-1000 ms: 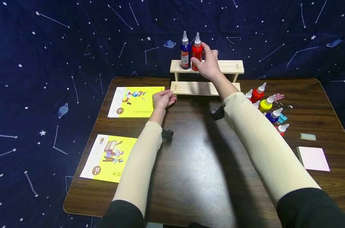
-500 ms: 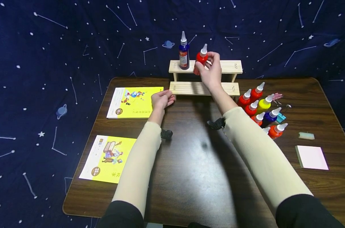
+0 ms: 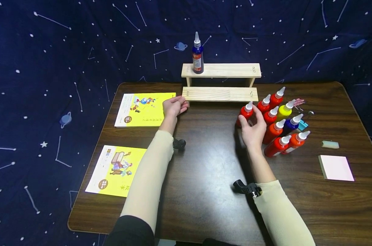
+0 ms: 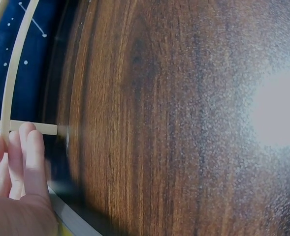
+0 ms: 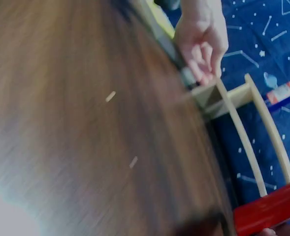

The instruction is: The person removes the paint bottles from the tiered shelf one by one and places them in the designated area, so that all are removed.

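Observation:
My right hand point(image 3: 254, 132) grips a red squeeze bottle point(image 3: 245, 114) with a white pointed cap, left of the bottle group. In the right wrist view that red bottle point(image 5: 268, 209) shows at the lower right, partly cut off. My left hand point(image 3: 173, 106) pinches the left end of the lower board of a two-step wooden shelf point(image 3: 219, 94); the left wrist view has thumb and fingers on either side of the board point(image 4: 12, 83). One blue bottle point(image 3: 197, 58) stands upright on the upper step, near its left end.
Several red, orange, yellow and blue bottles point(image 3: 275, 147) stand right of my right hand. Beyond them lie clips point(image 3: 302, 125), a pale eraser-like block point(image 3: 330, 145) and a note pad point(image 3: 336, 168). Two yellow books point(image 3: 149, 109) point(image 3: 118, 171) lie at the left.
My right hand has taken the red bottle off the upper step and carried it right and toward me, over to the other bottles. The left hand has stayed at the shelf's end.

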The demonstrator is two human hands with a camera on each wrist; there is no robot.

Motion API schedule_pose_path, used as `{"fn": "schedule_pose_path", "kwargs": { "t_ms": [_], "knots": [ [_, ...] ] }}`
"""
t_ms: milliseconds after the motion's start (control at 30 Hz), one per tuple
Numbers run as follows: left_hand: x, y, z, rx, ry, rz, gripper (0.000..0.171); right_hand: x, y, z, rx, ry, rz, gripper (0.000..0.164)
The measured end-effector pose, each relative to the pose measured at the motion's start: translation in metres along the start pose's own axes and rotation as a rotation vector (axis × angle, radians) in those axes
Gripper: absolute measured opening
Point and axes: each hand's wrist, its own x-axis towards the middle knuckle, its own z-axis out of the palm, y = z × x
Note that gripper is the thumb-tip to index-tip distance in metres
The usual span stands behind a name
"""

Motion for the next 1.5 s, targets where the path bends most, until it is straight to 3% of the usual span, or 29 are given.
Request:
{"fn": "schedule_pose_path", "kwargs": {
  "t_ms": [200,500,933,1200,1367,1500],
  "knots": [
    [-0.001,0.0,-0.001,0.009,0.0,-0.006,0.026,-0.009,0.006,-0.017,-0.242,0.059,-0.106,0.049],
    [0.0,0.001,0.0,0.011,0.0,-0.004,0.026,-0.007,0.011,-0.014,-0.292,0.099,-0.206,0.046],
    [0.0,0.001,0.0,0.012,-0.004,-0.004,0.025,-0.01,0.013,-0.014,-0.28,0.114,-0.191,0.051],
    [0.001,0.001,0.0,0.013,0.0,-0.011,0.025,-0.014,0.001,-0.015,-0.211,0.152,-0.248,0.05],
    [0.0,0.001,0.0,0.012,0.0,-0.017,0.025,-0.019,-0.019,-0.016,-0.091,0.206,-0.316,0.048],
    [0.001,0.001,0.0,0.016,0.0,-0.025,0.025,-0.026,-0.056,-0.013,-0.003,0.251,-0.468,0.04]
  ]
}}
